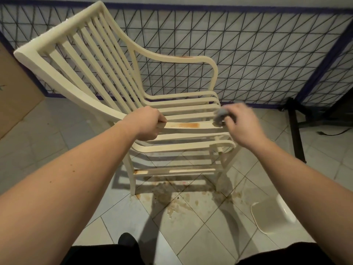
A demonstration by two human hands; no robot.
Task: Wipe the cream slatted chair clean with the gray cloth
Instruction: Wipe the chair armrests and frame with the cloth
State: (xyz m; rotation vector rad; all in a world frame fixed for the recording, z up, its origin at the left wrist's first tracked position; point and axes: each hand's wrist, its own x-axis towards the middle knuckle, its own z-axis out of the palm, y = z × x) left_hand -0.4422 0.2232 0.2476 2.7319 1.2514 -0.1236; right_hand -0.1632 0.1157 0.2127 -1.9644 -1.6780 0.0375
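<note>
On the chair's (107, 60) near armrest (183, 126), I see my left hand (147, 124) gripping the rail, my right hand (242, 124) clutching the cloth (220, 114).

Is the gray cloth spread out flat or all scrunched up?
Scrunched up. The cloth is a small wad in the right hand, pressed on the chair armrest.
</note>
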